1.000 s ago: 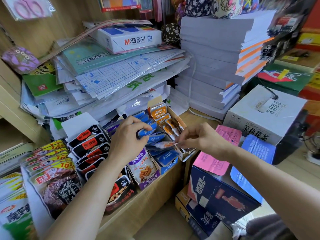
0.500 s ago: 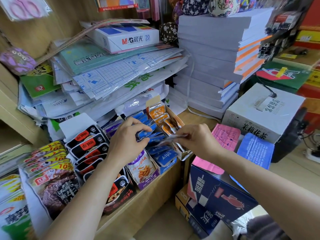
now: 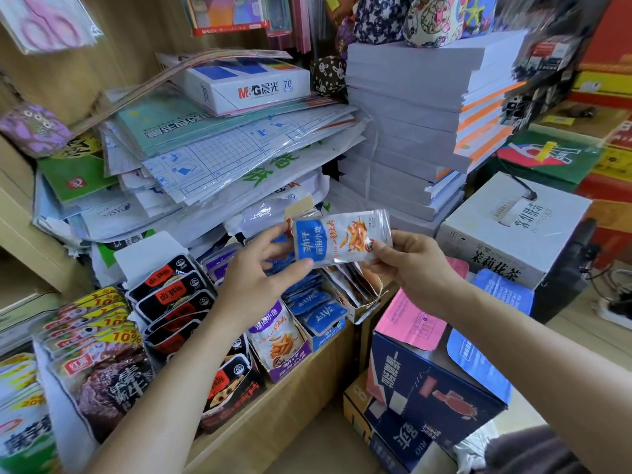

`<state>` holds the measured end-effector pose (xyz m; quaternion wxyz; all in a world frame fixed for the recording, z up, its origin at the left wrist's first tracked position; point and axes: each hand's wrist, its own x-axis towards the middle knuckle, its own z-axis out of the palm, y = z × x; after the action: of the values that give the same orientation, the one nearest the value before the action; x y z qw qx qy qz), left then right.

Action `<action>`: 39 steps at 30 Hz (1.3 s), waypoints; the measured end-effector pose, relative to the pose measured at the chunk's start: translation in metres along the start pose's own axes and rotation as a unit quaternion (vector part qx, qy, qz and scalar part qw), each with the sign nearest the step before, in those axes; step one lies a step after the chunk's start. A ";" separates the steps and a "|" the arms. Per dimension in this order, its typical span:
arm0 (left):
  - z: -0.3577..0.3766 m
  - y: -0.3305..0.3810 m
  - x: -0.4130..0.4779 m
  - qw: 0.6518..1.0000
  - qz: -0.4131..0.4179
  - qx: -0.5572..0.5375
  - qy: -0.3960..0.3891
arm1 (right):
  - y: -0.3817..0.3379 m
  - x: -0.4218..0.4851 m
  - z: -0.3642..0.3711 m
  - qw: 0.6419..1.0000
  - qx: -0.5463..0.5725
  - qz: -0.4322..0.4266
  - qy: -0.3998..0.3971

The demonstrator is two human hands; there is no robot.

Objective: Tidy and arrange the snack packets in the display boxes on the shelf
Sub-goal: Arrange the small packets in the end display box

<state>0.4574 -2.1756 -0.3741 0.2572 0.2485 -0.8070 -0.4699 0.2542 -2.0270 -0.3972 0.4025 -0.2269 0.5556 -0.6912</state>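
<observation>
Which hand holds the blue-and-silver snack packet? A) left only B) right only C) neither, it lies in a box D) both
D: the left hand pinches the blue end of the packet, and the right hand pinches the other end.

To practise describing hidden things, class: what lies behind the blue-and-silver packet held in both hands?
Below it show blue packets in a display box and a box of orange packets. The fish-snack packet, left hand and right hand hide their back rows.

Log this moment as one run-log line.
item: blue-and-silver foil snack packet held above cardboard display boxes | left hand: pinches its left end | right hand: pinches its right end
</observation>
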 end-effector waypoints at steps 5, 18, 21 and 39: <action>0.005 0.007 -0.001 0.994 0.009 -0.064 0.086 | 0.010 -0.001 0.021 0.991 0.112 0.049 -0.063; -0.035 0.005 0.001 0.958 0.117 0.052 0.258 | 0.026 0.019 0.044 0.869 -0.428 -0.246 -0.040; -0.036 0.002 -0.003 0.950 0.130 0.103 0.266 | 0.035 0.025 0.047 0.774 -0.540 -0.308 -0.119; -0.013 -0.028 0.024 0.934 0.058 0.323 0.139 | 0.049 0.018 0.045 0.701 -0.639 -0.270 -0.167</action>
<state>0.4524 -2.2108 -0.3889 0.2993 0.3335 -0.8846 -0.1288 0.2931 -2.0704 -0.4332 0.0428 -0.6817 0.7024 -0.2002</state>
